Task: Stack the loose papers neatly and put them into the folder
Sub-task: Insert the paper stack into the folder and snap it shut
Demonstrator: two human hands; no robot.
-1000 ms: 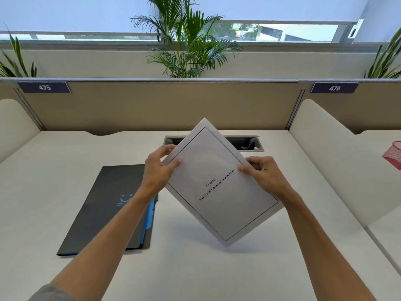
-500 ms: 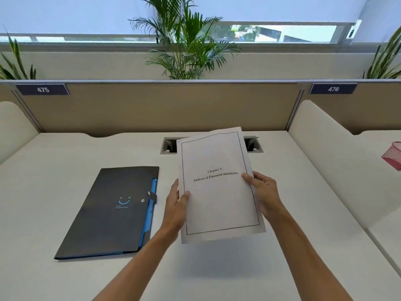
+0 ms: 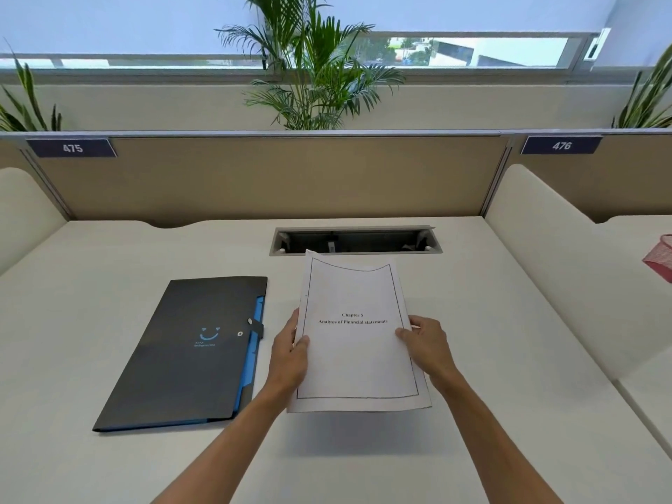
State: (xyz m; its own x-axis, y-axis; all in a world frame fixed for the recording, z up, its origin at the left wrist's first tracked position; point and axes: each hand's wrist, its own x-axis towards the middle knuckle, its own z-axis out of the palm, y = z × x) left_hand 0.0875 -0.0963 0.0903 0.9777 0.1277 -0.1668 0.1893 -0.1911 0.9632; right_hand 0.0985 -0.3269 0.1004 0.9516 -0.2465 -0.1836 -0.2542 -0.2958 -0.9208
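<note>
A stack of white papers (image 3: 358, 361), its top sheet printed "Chapter 5 Analysis of Financial statements", is held upright-facing above the desk in portrait position. My left hand (image 3: 289, 354) grips its left edge with the thumb on top. My right hand (image 3: 427, 345) grips its right edge the same way. A dark grey folder (image 3: 189, 354) with a blue inner edge, a smiley logo and a snap strap lies shut and flat on the desk to the left of the papers, a little apart from my left hand.
The white desk (image 3: 491, 321) has a cable slot (image 3: 354, 241) just behind the papers. Beige partitions labelled 475 and 476 close the back, and cream dividers flank both sides. A pink mesh basket (image 3: 662, 258) sits at the far right.
The papers have been turned from a diagonal tilt to straight portrait and lowered toward me. Both hands have slid down to the side edges. The folder has not moved.
</note>
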